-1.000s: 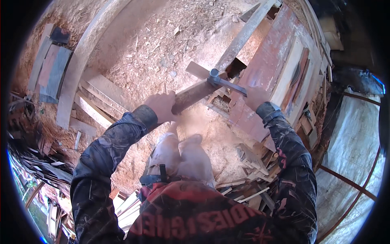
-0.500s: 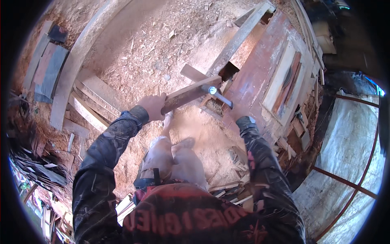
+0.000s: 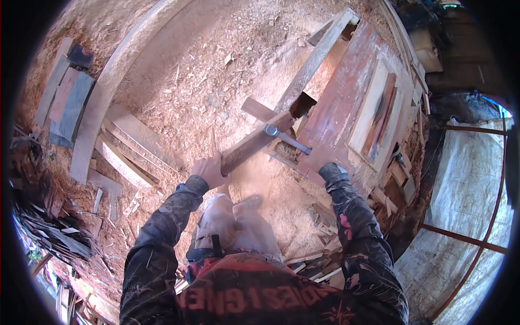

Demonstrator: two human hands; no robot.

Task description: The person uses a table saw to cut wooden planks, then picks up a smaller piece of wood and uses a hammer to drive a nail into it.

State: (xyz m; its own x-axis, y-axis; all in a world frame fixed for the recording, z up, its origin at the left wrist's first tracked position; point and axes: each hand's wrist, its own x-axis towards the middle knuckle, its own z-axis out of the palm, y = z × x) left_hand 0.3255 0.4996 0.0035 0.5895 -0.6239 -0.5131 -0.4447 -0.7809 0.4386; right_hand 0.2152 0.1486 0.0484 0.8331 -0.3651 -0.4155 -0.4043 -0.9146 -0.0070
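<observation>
My left hand (image 3: 207, 170) is closed round the near end of a short wooden board (image 3: 249, 147), which slants up and away to the right. In my right hand (image 3: 323, 158) I grip a hammer (image 3: 292, 142) by its handle. The hammer's metal head lies over the board's far half, at its upper edge; whether it touches I cannot tell. Another wooden piece (image 3: 257, 109) shows behind the board's far end, beside the reddish wooden workbench (image 3: 338, 100).
Framed wood pieces (image 3: 375, 116) lie on the bench. A long curved plank (image 3: 108, 81) and several boards (image 3: 127, 154) lie on the sawdust-covered floor at left. Wood scraps (image 3: 319, 260) are heaped near my legs. A pale sheet (image 3: 460, 189) with brown bars stands at right.
The hammer head has come down and left onto or close to the board. My left hand and the board's near end sit slightly lower and further right in view.
</observation>
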